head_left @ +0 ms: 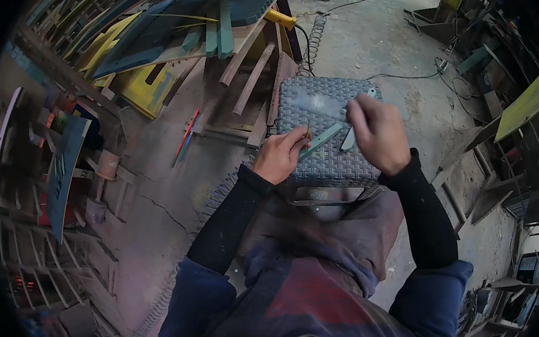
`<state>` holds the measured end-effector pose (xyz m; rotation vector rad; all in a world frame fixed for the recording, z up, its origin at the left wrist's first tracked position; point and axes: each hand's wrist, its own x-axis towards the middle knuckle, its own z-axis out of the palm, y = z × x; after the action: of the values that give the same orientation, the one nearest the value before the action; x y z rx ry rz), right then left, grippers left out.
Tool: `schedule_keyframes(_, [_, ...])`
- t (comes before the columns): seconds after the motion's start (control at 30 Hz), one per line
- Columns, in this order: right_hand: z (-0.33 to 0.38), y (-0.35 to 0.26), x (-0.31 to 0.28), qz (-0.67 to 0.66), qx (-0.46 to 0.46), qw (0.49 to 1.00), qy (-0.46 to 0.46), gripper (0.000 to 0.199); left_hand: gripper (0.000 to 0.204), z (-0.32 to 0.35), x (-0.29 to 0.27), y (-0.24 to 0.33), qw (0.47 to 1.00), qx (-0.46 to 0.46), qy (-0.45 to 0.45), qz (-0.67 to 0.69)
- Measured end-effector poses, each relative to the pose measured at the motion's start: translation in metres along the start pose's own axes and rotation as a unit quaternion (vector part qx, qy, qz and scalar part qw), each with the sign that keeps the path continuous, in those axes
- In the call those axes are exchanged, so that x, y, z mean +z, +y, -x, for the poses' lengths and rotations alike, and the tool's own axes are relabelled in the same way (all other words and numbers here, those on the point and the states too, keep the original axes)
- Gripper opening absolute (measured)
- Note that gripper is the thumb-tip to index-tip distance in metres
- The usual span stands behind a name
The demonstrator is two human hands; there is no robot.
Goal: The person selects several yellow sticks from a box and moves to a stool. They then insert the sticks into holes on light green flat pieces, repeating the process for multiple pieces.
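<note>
My left hand [280, 156] pinches a thin nail upright on a narrow teal wooden strip [320, 141] that lies across a grey woven stool [321, 160]. Above the stool's right half, my right hand [378, 133] is closed around the handle of a light grey tool [351, 137]. Its upper end [325, 103] is blurred by motion, so its kind is unclear. Both forearms wear black sleeves and come up from the lower edge.
A heap of teal, blue and yellow painted boards [166, 27] rises at the upper left. Loose wooden slats [251, 84] lean beside the stool. A coiled cable [315, 36] runs over the concrete floor. More wooden frames [499, 301] crowd the right side.
</note>
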<state>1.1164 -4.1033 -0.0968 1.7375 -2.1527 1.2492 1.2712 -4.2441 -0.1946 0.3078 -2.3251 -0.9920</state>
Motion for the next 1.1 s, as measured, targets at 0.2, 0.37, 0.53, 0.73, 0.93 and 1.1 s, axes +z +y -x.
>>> schedule_keyframes(0.2, [0.005, 0.002, 0.008, -0.007, 0.006, 1.000, -0.023, 0.023, 0.010, 0.000, 0.000, -0.002, 1.000, -0.002, -0.007, -0.021])
schedule_keyframes(0.37, [0.009, 0.002, 0.005, -0.063, 0.056, 0.996, 0.021, 0.025, 0.011, -0.002, 0.002, 0.000, 1.000, -0.012, -0.020, -0.014])
schedule_keyframes(0.53, [0.006, -0.003, 0.007, -0.141, 0.092, 0.984, 0.051, 0.025, 0.011, 0.000, 0.000, -0.004, 1.000, 0.001, -0.003, -0.008])
schedule_keyframes(0.73, [0.011, 0.002, 0.012, -0.028, 0.042, 0.998, 0.022, 0.030, 0.012, 0.001, 0.001, -0.005, 1.000, 0.012, -0.006, -0.008])
schedule_keyframes(0.93, [0.030, 0.007, 0.012, -0.027, 0.071, 0.997, -0.001, 0.029, 0.011, 0.001, 0.008, -0.013, 0.999, 0.029, 0.001, -0.014])
schedule_keyframes(1.1, [0.079, 0.027, 0.006, -0.236, 0.191, 0.943, 0.135, 0.034, 0.010, 0.001, -0.003, -0.006, 0.997, -0.003, 0.003, 0.071])
